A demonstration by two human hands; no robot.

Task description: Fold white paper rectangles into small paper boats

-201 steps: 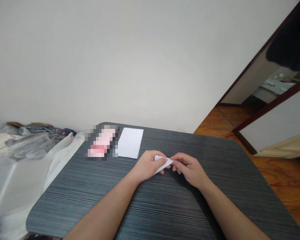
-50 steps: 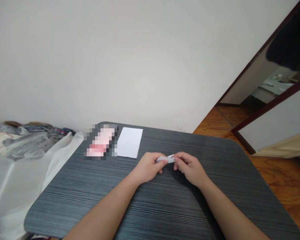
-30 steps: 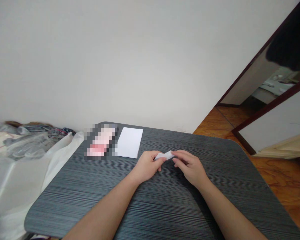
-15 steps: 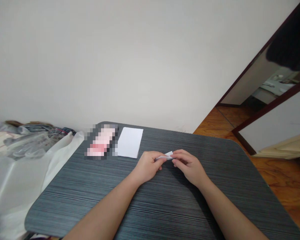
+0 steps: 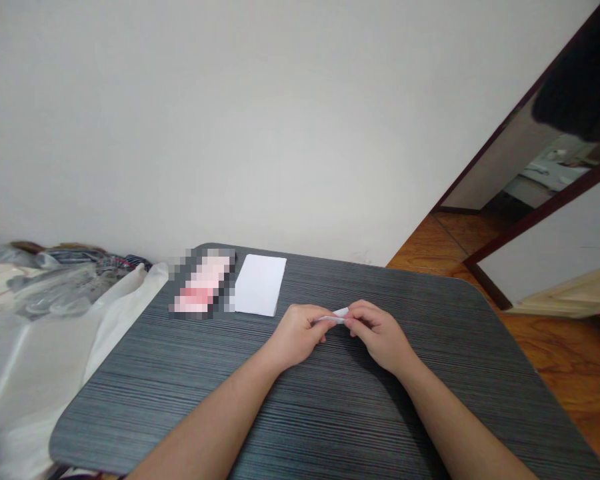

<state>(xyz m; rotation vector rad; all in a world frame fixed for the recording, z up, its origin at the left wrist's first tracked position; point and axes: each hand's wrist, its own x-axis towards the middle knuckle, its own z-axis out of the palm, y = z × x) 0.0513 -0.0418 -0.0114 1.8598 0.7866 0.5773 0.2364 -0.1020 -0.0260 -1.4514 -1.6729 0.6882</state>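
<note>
Striped grey table (image 5: 260, 427); left hand (image 5: 295, 337) and right hand (image 5: 380, 337) pinch a white paper strip (image 5: 333, 317) (perhaps folded).

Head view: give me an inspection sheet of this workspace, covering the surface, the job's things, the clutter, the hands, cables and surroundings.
Surface: dark grey striped table with rounded corners.
Job's things: folded strip of white paper, pinched between both hands.
Clutter: flat white paper sheet near the far edge; beside it a pixelated pink item, too blurred to identify.
Hands: left hand and right hand both hold the strip, fingertips nearly meeting.
Cables: nothing seen.
Surroundings: white cloth and clear plastic off the left edge; wooden floor at right; plain wall ahead; dark door frame.
</note>
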